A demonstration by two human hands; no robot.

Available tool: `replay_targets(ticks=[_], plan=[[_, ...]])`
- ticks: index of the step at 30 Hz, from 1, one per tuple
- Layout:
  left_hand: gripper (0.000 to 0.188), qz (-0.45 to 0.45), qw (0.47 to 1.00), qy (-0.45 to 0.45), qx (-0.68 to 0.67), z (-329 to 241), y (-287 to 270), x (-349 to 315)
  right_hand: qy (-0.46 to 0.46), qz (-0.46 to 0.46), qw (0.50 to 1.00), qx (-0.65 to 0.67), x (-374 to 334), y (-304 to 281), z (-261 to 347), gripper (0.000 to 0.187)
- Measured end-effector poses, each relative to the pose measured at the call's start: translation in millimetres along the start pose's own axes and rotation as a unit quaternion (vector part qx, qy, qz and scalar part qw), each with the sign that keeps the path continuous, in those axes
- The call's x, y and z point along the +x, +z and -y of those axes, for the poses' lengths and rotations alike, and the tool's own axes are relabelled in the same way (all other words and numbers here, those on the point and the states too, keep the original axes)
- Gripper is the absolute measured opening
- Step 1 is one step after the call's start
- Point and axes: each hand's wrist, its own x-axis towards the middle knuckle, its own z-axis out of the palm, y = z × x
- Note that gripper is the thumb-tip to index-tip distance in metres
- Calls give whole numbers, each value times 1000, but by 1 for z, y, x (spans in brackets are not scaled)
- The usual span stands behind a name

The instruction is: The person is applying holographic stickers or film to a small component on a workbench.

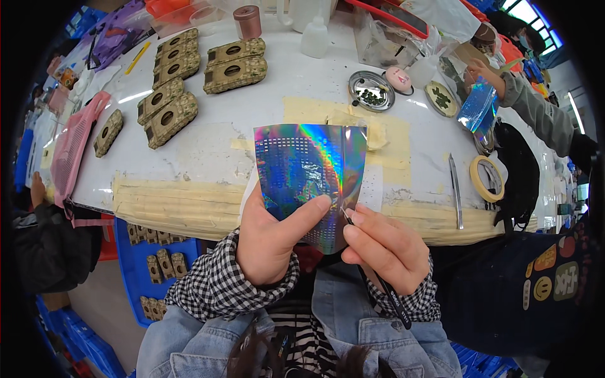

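Observation:
My left hand grips a shiny rainbow-coloured sticker sheet, its thumb lying across the front. Rows of small light rectangles run over the sheet's surface. Black tweezers are pinched in my right hand, with their tip against the sheet's lower right part. Whether the tip holds a sticker is too small to tell. Behind the sheet, a white paper with small marks is partly hidden. Several camouflage-patterned toy tank hulls, each with a round hole, lie on the table at the far left.
A metal dish of small dark green pieces stands beyond the sheet. To the right lie a metal strip and a tape roll. Another person's hand is near a second shiny sheet. A blue tray holds more hulls.

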Motion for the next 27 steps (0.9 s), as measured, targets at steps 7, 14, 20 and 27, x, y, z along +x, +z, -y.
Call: replay_targets(ticks=[7,14,20,27], plan=[[29,-31,997,57,29,-2,-3,-4,55,-22,998,-21,-10,-20,-2,29],[28,-29,997,58,30,-7,2,-4,85,-19,995,-56,-31,-22,-8,25],[31,-46,995,84,28,-14,-7,-6,57,33,994,-88,-36,-22,-12,31],[34,-89,991,99,17,-10,-24,-8,30,78,985,-148,-39,-12,-9,28]])
